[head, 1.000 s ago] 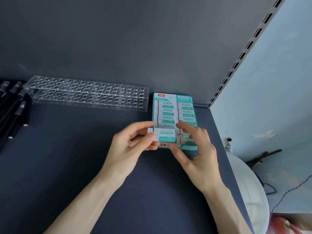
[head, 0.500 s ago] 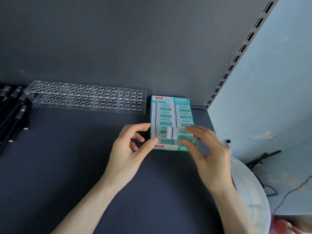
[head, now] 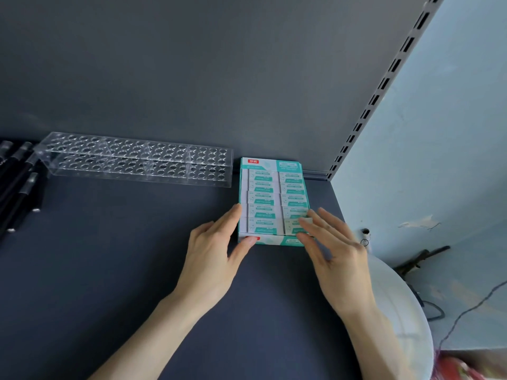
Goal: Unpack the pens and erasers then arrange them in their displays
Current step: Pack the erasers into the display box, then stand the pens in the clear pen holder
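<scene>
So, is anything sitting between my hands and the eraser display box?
Nothing visible. The left hand touches the eraser display box at its left front corner, and the right hand is at its right front corner.

- I see the eraser box [head: 274,198] mid-frame, the left hand [head: 211,256] touching its left edge.
- The right hand [head: 334,256], fingers straight, covers its lower-right corner.

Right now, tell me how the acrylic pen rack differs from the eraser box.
The acrylic pen rack is transparent; the eraser box is printed teal. The rack's holes are empty; the box holds two columns of erasers. The rack lies crosswise, the box lengthwise. Both sit on the dark shelf.
</scene>
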`<action>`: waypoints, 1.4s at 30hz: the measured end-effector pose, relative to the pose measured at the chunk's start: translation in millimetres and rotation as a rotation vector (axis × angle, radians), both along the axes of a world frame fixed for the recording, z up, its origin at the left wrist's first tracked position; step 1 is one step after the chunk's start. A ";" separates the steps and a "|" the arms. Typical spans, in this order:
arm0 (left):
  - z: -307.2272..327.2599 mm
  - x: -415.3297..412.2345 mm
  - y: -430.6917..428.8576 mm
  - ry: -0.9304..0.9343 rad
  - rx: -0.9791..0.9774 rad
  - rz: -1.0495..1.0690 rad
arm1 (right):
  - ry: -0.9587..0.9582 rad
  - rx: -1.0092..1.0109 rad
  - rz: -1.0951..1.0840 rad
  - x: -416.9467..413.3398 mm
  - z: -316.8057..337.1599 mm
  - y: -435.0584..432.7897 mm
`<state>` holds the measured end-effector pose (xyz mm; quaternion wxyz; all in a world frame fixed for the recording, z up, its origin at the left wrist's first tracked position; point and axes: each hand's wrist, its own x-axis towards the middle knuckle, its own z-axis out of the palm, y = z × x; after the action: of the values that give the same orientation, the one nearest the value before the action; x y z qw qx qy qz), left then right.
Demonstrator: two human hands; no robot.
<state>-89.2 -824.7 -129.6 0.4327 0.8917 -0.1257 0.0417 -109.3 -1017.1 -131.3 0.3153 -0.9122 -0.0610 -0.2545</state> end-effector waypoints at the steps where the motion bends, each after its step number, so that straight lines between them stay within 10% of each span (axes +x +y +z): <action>1: 0.1 0.0 -0.5 -0.011 0.007 -0.003 | 0.014 0.002 0.000 -0.3 0.1 0.5; 42: 42.8 -38.8 69.8 -0.226 0.183 0.172 | 0.067 -0.021 0.045 -10.7 43.9 59.6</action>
<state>-128.0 -754.8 -86.8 0.3278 0.9244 -0.1000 0.1672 -120.0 -957.5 -87.4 0.3132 -0.9218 -0.0738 -0.2162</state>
